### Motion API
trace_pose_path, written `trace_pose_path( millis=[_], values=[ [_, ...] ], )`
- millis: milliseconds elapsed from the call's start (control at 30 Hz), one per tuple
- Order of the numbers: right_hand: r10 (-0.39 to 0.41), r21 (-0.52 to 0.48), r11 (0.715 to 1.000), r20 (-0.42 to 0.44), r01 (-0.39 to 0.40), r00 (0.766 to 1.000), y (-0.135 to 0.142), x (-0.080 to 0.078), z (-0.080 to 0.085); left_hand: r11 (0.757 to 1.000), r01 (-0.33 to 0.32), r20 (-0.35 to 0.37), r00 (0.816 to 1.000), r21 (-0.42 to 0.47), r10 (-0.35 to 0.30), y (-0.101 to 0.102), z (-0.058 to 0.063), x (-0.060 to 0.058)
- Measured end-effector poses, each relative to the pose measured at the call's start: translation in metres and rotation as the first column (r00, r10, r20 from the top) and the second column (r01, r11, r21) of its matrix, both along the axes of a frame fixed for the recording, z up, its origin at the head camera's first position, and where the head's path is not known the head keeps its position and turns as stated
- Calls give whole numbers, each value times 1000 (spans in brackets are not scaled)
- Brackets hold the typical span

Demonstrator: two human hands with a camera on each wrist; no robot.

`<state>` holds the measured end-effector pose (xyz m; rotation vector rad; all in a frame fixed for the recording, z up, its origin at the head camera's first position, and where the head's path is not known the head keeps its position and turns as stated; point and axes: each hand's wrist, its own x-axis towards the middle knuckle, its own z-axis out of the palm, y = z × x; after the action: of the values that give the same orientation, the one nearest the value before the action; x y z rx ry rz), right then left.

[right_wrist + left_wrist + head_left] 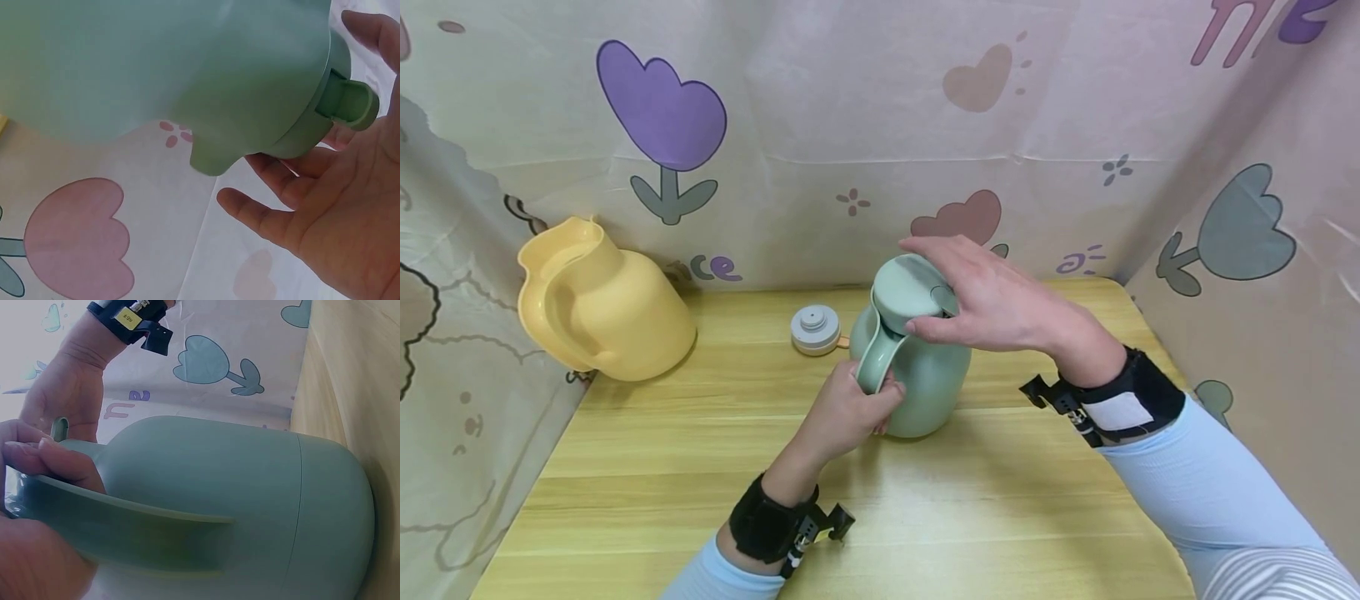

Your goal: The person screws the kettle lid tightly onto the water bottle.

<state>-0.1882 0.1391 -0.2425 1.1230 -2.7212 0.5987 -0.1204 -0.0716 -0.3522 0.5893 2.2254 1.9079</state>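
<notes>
Green jug stands upright on the wooden table just right of the frame's centre, its handle gripped by the curled fingers of the left hand. Around its lid spreads the right hand, fingers fairly straight and thumb apart from them. Left of the jug sits a round grey stopper (knob uppermost), while a yellow pitcher occupies the left of the frame.

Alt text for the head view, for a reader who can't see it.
A person's left hand grips the handle of a green jug on a wood-grain table while the right hand is at its lid. To the left are a round grey piece and yellow pitcher.
</notes>
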Motion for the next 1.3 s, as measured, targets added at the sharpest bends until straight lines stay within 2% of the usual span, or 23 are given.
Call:
trace_pose_path(
  millis=[133, 400, 600, 700, 1033, 1167, 1300],
  values=[
    [-4, 5, 1000, -6, 4, 1000, -2, 2, 0, 1000, -3, 0, 1000, 1, 3, 0, -1, 0],
    [-106, 0, 994, 16, 106, 994, -7, 8, 1, 1000, -3, 8, 1000, 1, 3, 0, -2, 0],
    [-42, -18, 999, 12, 42, 999, -9, 8, 0, 1000, -6, 4, 1000, 7, 6, 0, -1, 1],
    [-35, -24, 999, 13, 35, 999, -10, 9, 1, 1000, -11, 3, 1000, 10, 11, 0, -1, 1],
    [-144, 33, 989, -19, 144, 989, -14, 8, 1, 1000, 0, -3, 1000, 9, 0, 0, -1, 2],
    [-115, 10, 993, 59, 115, 992, -10, 4, 1, 1000, 3, -12, 1000, 7, -3, 0, -1, 1],
    [-16, -79, 996, 148, 28, 989, 1, -3, 4, 1000, 6, -11, 1000, 13, -6, 0, -2, 0]
  ],
)
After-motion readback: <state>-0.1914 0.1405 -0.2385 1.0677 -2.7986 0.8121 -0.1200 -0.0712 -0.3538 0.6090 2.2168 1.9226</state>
